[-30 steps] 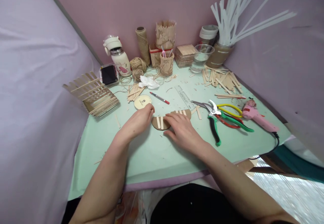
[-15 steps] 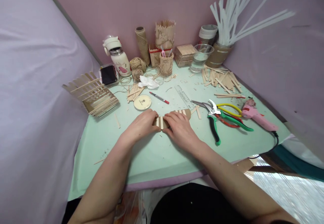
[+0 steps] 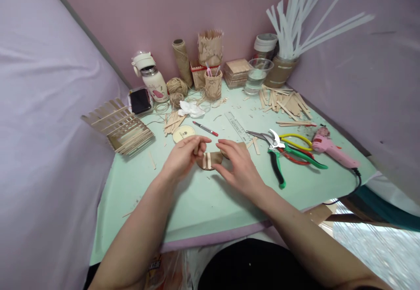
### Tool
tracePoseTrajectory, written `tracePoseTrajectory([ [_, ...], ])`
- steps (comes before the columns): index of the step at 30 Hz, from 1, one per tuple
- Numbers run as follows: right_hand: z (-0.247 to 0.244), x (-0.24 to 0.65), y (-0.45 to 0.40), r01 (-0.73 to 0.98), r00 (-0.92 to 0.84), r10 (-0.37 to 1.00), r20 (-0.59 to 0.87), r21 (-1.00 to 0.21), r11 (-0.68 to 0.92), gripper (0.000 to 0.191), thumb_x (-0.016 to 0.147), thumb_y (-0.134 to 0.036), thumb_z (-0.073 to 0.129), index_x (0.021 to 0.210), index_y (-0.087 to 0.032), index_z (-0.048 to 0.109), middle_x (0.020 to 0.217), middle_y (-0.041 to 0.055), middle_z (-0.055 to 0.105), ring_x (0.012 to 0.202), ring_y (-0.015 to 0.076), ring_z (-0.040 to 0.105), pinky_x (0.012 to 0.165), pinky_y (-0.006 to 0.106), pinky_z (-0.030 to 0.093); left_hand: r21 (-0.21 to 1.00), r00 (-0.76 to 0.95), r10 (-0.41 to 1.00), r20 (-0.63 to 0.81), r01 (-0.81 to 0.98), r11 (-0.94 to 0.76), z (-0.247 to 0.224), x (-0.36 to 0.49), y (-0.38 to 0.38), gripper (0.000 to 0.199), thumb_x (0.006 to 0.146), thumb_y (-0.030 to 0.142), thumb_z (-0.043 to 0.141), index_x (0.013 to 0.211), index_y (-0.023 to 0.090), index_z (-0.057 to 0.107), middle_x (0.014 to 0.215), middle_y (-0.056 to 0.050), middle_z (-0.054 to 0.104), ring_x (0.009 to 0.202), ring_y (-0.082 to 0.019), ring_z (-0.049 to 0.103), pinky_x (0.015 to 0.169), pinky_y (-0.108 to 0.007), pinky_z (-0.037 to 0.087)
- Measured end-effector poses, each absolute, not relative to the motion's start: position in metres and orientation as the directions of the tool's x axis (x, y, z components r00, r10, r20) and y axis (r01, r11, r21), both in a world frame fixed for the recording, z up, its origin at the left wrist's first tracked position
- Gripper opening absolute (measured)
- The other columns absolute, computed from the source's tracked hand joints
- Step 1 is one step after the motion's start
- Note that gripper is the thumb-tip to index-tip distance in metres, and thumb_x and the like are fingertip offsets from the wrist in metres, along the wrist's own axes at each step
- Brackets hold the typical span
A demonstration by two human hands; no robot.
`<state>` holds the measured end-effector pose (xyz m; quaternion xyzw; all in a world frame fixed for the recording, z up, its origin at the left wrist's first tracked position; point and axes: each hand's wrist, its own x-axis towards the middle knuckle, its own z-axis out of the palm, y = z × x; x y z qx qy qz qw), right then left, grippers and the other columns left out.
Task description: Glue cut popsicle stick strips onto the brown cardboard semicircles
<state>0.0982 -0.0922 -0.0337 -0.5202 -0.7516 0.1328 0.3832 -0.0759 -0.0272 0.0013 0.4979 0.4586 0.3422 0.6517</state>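
Note:
A brown rounded cardboard piece lies on the table between my hands, with pale wooden strips across its left end. My left hand hovers at its left edge, index finger stretched out and the other fingers loosely curled; I see nothing held in it. Over the right part is my right hand, open, thumb and fingers apart, hiding some of the cardboard. Behind my left hand lies a round cream lid. A red-and-black pen and a clear ruler lie beyond the hands.
To the right are green-handled pruning shears, yellow-and-red-handled pliers and a pink glue gun. A slatted stick basket stands left. Behind are twine, a white bottle, a water cup and loose sticks.
Both hands have let go of the cardboard and lifted slightly. My right fingers have spread apart, and more of the brown surface shows between the hands.

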Motion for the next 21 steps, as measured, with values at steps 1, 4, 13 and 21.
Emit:
tracePoseTrajectory([
  [1,-0.031,0.100,-0.094,0.658,-0.147,0.868,0.474,-0.608,0.444,0.046,0.089,-0.029,0.062,0.133,-0.023,0.050,0.134,0.0151,0.056,0.126,0.0299,0.052,0.102,0.051,0.044,0.902,0.399,0.854,-0.335,-0.127,0.413,-0.002,-0.070,-0.030,0.026,0.092,0.034,0.052,0.093,0.015,0.070,0.079,-0.003,0.060,0.066,-0.011,0.053,0.065,-0.025,0.043],
  [4,-0.025,0.106,-0.098,0.635,-0.177,0.837,0.518,-0.590,0.499,0.059,0.086,-0.032,0.069,0.137,-0.023,0.043,0.134,0.0155,0.053,0.127,0.0306,0.049,0.103,0.051,0.044,0.682,0.530,0.721,-0.447,-0.320,0.658,-0.012,-0.056,-0.039,0.020,0.091,0.029,0.058,0.092,0.013,0.071,0.089,-0.007,0.066,0.078,-0.013,0.061,0.076,-0.026,0.048],
  [13,-0.030,0.106,-0.098,0.647,-0.199,0.852,0.484,-0.587,0.486,0.076,0.081,-0.019,0.072,0.145,-0.025,0.030,0.127,0.0112,0.060,0.118,0.0296,0.051,0.099,0.050,0.046,0.675,0.599,0.702,-0.386,-0.336,0.657,-0.025,-0.044,-0.051,0.020,0.088,0.026,0.064,0.097,0.011,0.072,0.093,-0.012,0.071,0.083,-0.018,0.063,0.077,-0.029,0.047],
  [21,-0.031,0.115,-0.098,0.630,-0.158,0.860,0.486,-0.621,0.466,0.070,0.082,-0.020,0.069,0.143,-0.026,0.035,0.118,0.0094,0.065,0.110,0.0293,0.058,0.096,0.052,0.046,0.666,0.634,0.664,-0.396,-0.299,0.683,-0.018,-0.044,-0.054,0.023,0.088,0.030,0.064,0.094,0.011,0.074,0.088,-0.012,0.070,0.080,-0.017,0.062,0.076,-0.027,0.047],
])
